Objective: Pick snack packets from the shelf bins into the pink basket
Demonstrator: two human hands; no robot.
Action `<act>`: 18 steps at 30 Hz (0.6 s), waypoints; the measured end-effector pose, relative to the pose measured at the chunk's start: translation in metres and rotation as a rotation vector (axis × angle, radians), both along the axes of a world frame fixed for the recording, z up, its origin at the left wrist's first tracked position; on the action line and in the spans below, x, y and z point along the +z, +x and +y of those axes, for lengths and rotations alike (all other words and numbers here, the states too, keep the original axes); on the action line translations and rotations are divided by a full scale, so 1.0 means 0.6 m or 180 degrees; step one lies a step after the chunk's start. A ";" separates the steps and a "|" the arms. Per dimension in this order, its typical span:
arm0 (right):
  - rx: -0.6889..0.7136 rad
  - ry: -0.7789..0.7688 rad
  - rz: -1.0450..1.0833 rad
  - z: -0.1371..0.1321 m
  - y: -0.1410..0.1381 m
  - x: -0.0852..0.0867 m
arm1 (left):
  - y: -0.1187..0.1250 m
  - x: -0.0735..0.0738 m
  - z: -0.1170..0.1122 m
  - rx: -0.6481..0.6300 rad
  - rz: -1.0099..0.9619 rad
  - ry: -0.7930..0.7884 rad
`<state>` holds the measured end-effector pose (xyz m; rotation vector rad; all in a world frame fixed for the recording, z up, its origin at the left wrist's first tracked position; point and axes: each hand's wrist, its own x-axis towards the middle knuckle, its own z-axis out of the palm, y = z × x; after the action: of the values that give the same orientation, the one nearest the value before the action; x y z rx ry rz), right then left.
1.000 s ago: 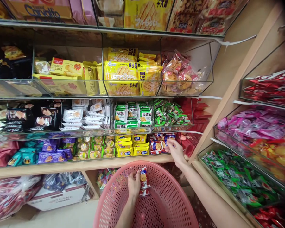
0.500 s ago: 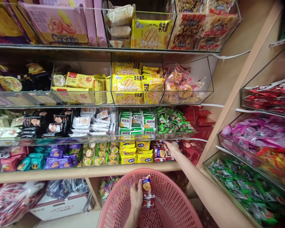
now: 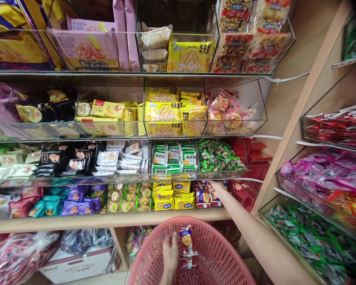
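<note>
Inside the pink perforated basket (image 3: 148, 247), my left hand (image 3: 170, 253) is closed with its fingers curled on a red, white and blue biscuit packet (image 3: 186, 240). A second such packet shows just below it. My right hand (image 3: 216, 189) reaches into the lowest-row bin at the right, its fingertips pinched at the top of a like biscuit packet (image 3: 205, 196) among others in that bin. The shelf lip above hides a little of the bin's back.
Yellow packets (image 3: 173, 202) fill the bin to the left of my right hand. Green wrapped snacks (image 3: 221, 154) sit in the bin above it. A wooden upright (image 3: 296, 103) divides off the right shelves. Below stands a white carton (image 3: 77, 267).
The view has tilted slightly, so shelves and basket appear lower and a little to the right. Both hands keep nearly the same places at the basket and the bin.
</note>
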<state>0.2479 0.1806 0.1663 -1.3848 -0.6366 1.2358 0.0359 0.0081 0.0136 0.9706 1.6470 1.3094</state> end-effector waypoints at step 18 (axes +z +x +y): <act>0.0492 0.0223 0.0637 -0.208 0.074 -0.015 | -0.015 0.023 -0.003 0.0046 -0.0164 -0.0039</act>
<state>0.2924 0.0557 0.1575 -1.1535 -0.6492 1.4410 0.0271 0.0061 0.0272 0.9118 1.6239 1.3218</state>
